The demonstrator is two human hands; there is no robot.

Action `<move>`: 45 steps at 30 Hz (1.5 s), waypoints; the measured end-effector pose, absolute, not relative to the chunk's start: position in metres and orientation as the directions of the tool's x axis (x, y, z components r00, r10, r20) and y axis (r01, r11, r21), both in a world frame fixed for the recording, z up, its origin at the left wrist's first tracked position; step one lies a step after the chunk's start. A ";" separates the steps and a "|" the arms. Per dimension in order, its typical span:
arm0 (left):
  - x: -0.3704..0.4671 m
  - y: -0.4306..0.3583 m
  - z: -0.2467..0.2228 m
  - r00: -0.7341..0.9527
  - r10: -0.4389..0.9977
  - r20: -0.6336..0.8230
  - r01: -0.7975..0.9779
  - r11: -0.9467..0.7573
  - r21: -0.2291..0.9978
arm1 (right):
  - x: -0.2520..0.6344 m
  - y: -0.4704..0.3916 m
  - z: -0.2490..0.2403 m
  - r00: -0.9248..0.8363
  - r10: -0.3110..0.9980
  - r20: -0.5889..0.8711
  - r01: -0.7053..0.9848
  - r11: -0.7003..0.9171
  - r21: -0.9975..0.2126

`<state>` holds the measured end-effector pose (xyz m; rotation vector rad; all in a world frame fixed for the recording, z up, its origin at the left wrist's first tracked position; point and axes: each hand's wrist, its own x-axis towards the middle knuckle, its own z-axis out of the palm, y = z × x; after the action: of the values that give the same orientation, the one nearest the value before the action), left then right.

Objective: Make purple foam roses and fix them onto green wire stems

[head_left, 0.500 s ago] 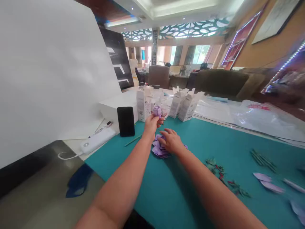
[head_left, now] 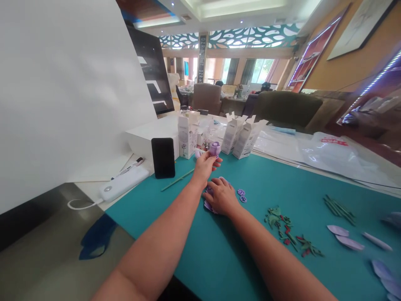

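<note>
A small purple flower head (head_left: 215,149) is pinched upright in the fingers of my left hand (head_left: 206,165), above the green mat (head_left: 266,171). Just below and to the right, my right hand (head_left: 222,195) rests with bent fingers over a pile of purple petals (head_left: 209,205). The hand covers most of the pile, and whether its fingertips grip a petal is hidden. Two purple wheel-shaped pieces (head_left: 241,192) lie right of that hand. To the left of my left hand lies a thin green stem (head_left: 177,180).
A black phone (head_left: 163,158) stands at the left, near a white power strip (head_left: 123,184). White boxes (head_left: 246,138) stand at the back. Green and red parts (head_left: 286,230), green sticks (head_left: 339,209) and loose purple petals (head_left: 349,242) lie at the right.
My left hand has shifted slightly right with the flower head. My right hand has moved down onto the petals, its fingers more bent. The two wheel-shaped pieces now show clearly.
</note>
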<state>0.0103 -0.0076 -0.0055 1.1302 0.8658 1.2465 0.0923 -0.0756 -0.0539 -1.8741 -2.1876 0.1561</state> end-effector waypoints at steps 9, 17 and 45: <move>0.024 -0.015 -0.014 0.245 0.965 0.093 -0.169 -0.052 0.984 | 0.122 -0.092 -0.055 -0.157 0.937 0.313 0.909 0.261 -0.325; 0.031 -0.017 -0.020 0.342 0.940 0.025 -0.220 0.054 0.974 | 0.188 -0.105 -0.044 0.048 0.933 0.357 0.943 0.076 -0.325; 0.039 -0.024 -0.024 0.526 0.849 -0.051 -0.262 0.219 0.940 | 0.183 -0.116 -0.054 -0.188 0.922 0.340 0.946 0.263 -0.190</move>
<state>0.0388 -0.0238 -0.0240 1.0878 0.6583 0.8507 0.1834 -0.1159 -0.0537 -1.6980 -2.1575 -0.0866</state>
